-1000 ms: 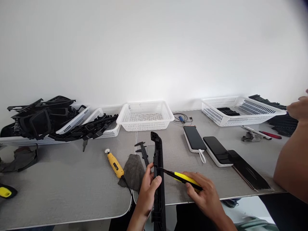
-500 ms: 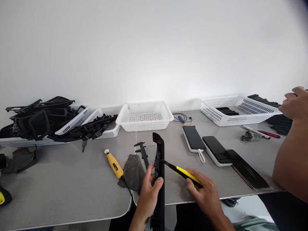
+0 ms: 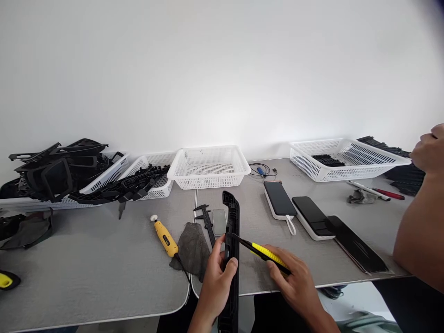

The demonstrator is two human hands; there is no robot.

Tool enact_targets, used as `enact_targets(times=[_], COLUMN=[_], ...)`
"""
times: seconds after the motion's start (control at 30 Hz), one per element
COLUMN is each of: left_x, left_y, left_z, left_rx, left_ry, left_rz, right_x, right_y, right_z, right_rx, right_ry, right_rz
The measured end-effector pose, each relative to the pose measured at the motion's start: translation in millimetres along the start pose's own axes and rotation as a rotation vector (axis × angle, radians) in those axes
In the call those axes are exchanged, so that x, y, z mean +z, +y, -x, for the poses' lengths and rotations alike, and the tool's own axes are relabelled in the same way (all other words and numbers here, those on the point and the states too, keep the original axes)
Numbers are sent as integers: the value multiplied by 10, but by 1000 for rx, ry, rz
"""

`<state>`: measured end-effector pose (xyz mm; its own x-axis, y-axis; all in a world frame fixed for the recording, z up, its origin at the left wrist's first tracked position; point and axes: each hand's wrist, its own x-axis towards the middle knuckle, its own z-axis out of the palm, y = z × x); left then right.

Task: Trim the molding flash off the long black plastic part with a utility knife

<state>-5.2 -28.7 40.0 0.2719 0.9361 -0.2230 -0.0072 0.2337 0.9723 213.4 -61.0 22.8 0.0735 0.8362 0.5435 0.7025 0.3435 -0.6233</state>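
Black plastic strip (image 3: 234,217): long, narrow, lying lengthwise away from the person. Its far end rests on the tabletop (image 3: 86,263) and its near end runs off the front edge toward the body. Left hand (image 3: 217,283) clasped round the strip near its middle, thumb on the right side, fingers wrapped on the left. Right hand (image 3: 294,283) closed on a yellow utility knife (image 3: 268,254), held low over the tabletop edge. The knife's dark blade end slants up and left, its tip touching the strip just above the left thumb. Left of the strip: grey cloth (image 3: 192,249), crumpled, just beside the left hand. A black caliper (image 3: 207,221) and a small grey plate (image 3: 219,221) lie between cloth and strip. A yellow rotary tool (image 3: 165,238) lies further left, its cord running under the cloth. Right of the strip: two white power banks with dark phones on top (image 3: 279,199) (image 3: 312,215), side by side, then a flat dark panel (image 3: 359,245). Along the wall: empty-looking white basket (image 3: 208,166) in the centre, left basket (image 3: 152,178) with black parts in it, and a pile of black parts (image 3: 58,169) at far left. A wide white tray (image 3: 347,159) sits at right, with a few dark pieces inside. Another person's hand (image 3: 428,152) is at the tray's right rim, contact unclear.
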Motion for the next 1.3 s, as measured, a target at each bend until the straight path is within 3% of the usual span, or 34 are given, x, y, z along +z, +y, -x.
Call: enact_targets(times=[0.3,0.5,0.73,0.83,0.97,1.2,1.3], left_x=[10,8,11,3,-1,6,10], left_y=[-68,-68,-73,-92,-121,-107,-88], left_z=[-3,-8,-1,0,-13,-19,-16], left_rx=[15,12,9,-7,11,35,18], left_ry=[-27,-17,-6,-15,-1,-25,-8], left_rz=[-9,-32,-20,-17,-31,-14,-23], right_x=[1,27,38,24,3,35,29], right_y=[5,10,37,27,-10,-1,-2], right_z=[-15,0,7,26,41,39,34], right_rx=[28,69,70,3,-107,-53,-44], right_ry=[-56,25,29,58,-1,51,6], right_rz=[-16,9,38,53,51,48,23])
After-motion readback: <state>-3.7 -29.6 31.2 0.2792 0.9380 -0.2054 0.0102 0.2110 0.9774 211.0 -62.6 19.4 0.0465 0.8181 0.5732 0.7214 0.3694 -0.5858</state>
